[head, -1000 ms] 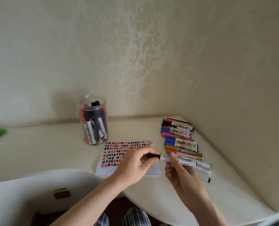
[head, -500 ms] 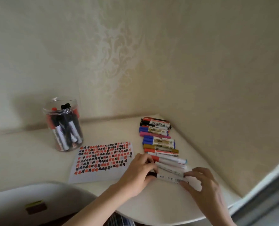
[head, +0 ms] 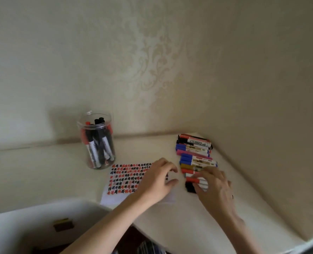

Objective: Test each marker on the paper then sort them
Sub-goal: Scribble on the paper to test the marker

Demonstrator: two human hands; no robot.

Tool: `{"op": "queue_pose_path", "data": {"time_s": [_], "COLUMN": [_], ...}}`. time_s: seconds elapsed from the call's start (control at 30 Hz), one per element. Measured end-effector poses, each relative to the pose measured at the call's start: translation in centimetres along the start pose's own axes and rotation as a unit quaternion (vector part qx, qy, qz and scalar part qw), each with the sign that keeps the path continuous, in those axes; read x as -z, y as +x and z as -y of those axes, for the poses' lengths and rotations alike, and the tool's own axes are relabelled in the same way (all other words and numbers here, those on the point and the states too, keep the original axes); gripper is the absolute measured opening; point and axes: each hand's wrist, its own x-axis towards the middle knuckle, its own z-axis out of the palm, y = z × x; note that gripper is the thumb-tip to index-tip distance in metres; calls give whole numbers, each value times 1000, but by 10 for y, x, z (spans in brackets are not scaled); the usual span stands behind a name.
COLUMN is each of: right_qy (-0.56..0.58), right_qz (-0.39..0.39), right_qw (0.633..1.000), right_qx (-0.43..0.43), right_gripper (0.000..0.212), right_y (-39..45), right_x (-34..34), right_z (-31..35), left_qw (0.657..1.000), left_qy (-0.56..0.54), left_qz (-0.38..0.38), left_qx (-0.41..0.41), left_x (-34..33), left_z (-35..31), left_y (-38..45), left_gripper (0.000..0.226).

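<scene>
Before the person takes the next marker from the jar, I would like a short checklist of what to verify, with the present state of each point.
1. Black-capped marker lies at the near end of the sorted row: ok.
2. Right hand has let go of it: cannot tell; the fingers rest over the row's near end.
3. Left hand is free: ok, its loosely curled fingers hold nothing.
4. Jar stands upright with markers left inside: ok.
5. Paper has blank room for a test mark: ok, a bare strip along its near edge.
</scene>
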Motion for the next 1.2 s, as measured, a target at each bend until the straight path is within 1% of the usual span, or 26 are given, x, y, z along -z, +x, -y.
{"op": "queue_pose_path", "data": {"time_s": [0.07,0.17,0.23,0.3,0.33,0.37,0.4,0.47,0.5,0.53,0.6,0.67,0.7,0.77,0.83,0.87,0.93,0.97,1.03,1.1,1.13,1.2], "right_qy": [55,152,199,243,259,269,270,253,240,223,170,104,75,14,-36,-50,-55,-43,26,115,156,228], "right_qz": [18,55,90,126,142,154,158,151,147,145,138,125,134,172,208,217,222,224,229,216,195,163], "right_qw": [997,981,969,954,947,942,939,938,938,940,949,952,949,938,929,927,925,925,926,929,932,938], "right_qx": [48,107,118,122,124,131,144,183,201,213,227,258,276,299,303,302,304,305,298,278,261,206], "right_gripper": [25,25,36,53,63,71,78,89,93,98,105,108,109,114,117,115,106,101,95,98,102,103], "right_y": [14,39,56,71,77,82,87,97,103,110,122,134,140,150,157,160,163,164,162,158,155,148], "right_x": [-10,-23,-29,-34,-36,-38,-40,-44,-46,-46,-44,-43,-41,-40,-41,-42,-45,-45,-44,-42,-42,-44], "right_z": [35,97,137,175,190,204,215,231,235,239,244,246,248,254,260,262,266,267,266,261,256,247], "left_qw": [998,981,958,941,940,946,956,975,976,974,968,970,974,982,987,989,991,991,987,984,982,974], "left_qy": [31,102,144,178,185,183,181,185,198,217,244,234,216,164,119,106,96,100,107,103,93,55], "left_qz": [-50,-168,-246,-284,-279,-254,-210,-95,-43,-6,31,40,44,56,61,50,1,-25,-56,-70,-77,-98], "left_qx": [3,8,26,56,71,85,92,83,75,64,47,47,54,77,91,91,89,89,102,127,148,199], "left_x": [43,123,175,220,237,249,258,265,266,265,264,262,260,256,254,255,258,260,262,259,256,248], "left_z": [15,36,52,66,72,77,81,85,86,88,93,97,98,100,100,102,107,111,118,125,126,127], "left_y": [-4,-12,-17,-19,-19,-18,-16,-11,-8,-4,4,12,15,22,25,24,19,15,5,-4,-8,-15], "left_gripper": [16,9,8,6,6,11,21,37,38,36,32,27,25,26,35,41,47,50,59,74,82,91]}}
